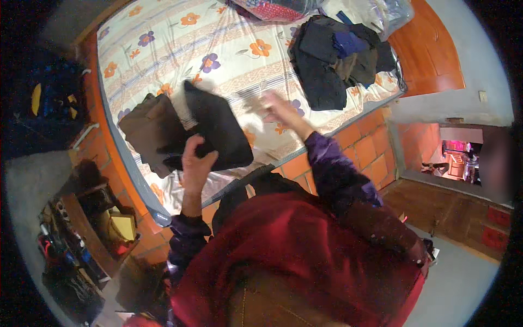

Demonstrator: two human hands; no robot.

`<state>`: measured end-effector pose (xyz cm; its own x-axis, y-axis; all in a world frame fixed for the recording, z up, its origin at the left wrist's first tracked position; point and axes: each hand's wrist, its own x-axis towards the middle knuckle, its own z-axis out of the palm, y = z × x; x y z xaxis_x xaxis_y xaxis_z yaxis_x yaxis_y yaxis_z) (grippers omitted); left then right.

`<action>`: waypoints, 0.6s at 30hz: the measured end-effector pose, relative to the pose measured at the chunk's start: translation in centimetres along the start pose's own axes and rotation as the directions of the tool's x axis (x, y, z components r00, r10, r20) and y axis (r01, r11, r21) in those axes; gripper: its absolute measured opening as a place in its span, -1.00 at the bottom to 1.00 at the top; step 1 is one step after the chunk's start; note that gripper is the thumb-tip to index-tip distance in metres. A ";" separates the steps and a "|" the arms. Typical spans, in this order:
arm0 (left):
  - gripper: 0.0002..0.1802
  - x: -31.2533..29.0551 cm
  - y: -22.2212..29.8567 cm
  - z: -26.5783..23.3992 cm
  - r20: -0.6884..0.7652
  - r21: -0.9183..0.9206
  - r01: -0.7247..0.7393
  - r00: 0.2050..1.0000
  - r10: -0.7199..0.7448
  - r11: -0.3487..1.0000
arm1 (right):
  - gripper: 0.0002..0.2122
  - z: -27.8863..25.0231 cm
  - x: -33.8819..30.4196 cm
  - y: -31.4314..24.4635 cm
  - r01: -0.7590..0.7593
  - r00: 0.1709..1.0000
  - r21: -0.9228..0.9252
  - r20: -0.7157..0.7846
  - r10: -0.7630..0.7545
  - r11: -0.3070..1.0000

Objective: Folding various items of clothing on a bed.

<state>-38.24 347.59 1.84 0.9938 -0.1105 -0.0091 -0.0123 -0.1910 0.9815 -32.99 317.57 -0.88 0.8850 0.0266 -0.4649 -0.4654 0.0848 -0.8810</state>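
On the left of the flowery bed (261,71) lies a folded brown cloth (143,128), and the left hand (199,163) is at the near edge of the folded black cloth (226,125) that lies partly on it, but I cannot tell if the fingers pinch it. Next, the right hand (280,111) is blurry above the sheet, fingers stretched out and loose. Farther right sits a messy dark clothes pile (316,65).
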 end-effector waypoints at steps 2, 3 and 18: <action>-0.60 0.5 1.2 3.5 0.069 0.278 -0.333 0.942 0.327 0.901 | -0.44 5.6 -1.0 1.7 -0.025 0.970 0.291 0.240 -0.047 0.956; -0.61 0.5 1.7 5.2 0.138 0.355 -0.393 0.919 0.369 0.848 | -0.44 6.3 -0.6 1.6 0.084 0.984 0.047 0.155 -0.091 0.995; -0.83 -3.4 -8.3 -2.0 -0.225 -0.322 0.415 0.839 -0.495 0.851 | -0.68 -2.9 -4.1 -16.9 0.731 0.487 -0.129 -0.588 -0.645 0.670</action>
<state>-41.31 351.47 -5.87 0.8651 0.2216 -0.4500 0.4375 0.1053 0.8930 -28.75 313.09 15.68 0.7223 -0.6277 0.2904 0.3331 -0.0522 -0.9414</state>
